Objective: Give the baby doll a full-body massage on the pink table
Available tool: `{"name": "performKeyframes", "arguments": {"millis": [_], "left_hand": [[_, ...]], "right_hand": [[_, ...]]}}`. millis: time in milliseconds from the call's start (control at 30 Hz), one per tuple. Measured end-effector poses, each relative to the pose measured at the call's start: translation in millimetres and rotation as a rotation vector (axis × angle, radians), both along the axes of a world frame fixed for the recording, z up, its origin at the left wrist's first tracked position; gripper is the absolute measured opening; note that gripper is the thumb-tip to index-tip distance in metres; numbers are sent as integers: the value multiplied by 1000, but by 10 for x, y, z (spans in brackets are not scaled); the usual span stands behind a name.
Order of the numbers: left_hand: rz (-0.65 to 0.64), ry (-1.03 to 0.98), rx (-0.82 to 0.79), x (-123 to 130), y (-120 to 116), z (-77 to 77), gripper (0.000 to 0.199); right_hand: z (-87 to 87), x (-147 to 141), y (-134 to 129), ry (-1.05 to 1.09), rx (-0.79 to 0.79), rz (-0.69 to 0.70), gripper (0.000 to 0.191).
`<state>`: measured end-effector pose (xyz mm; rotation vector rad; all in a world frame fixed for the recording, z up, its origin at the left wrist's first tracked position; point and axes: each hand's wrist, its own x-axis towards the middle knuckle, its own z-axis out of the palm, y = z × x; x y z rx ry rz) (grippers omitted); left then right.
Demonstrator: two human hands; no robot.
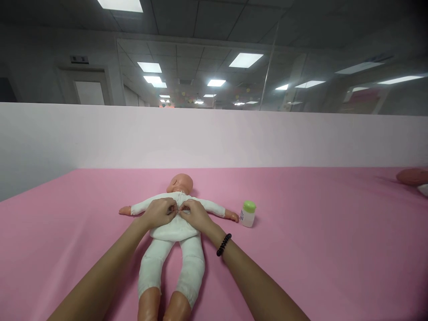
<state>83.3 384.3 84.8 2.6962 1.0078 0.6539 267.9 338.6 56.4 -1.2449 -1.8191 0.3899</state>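
A baby doll (pixel 182 234) with a white cloth body lies stretched out on the pink surface, its arms spread to both sides and its bald head (pixel 183 182) away from me. My left hand (pixel 162 211) is closed in a pinch at the middle of the doll's upper torso. Close beside it, my right hand (pixel 194 212) pinches the same spot, fingertips almost meeting the left ones. Both seem to grip the white cloth along a centre line; the exact bit between the fingers is hidden. A black beaded bracelet (pixel 224 244) circles my right wrist.
Just past the doll's right-hand-side arm stands a small clear bottle (pixel 248 217) with a green lid. Part of another doll (pixel 413 177) shows at the far right edge. A low white wall (pixel 214 138) bounds the pink surface (pixel 317 249) at the back, with glass above it.
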Motion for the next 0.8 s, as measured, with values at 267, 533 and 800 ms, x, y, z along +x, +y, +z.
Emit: {"name": "performKeyframes", "arguments": {"millis": [267, 533, 800], "left_hand": [[-123, 26, -153, -55, -14, 46, 11], [-304, -67, -492, -84, -3, 103, 11], [-306, 26, -538, -78, -12, 143, 9]], "right_hand": [[129, -7, -117, 17, -231, 85, 12], [236, 70, -149, 141, -376, 238, 6], [270, 102, -164, 86, -433, 298, 10]]}}
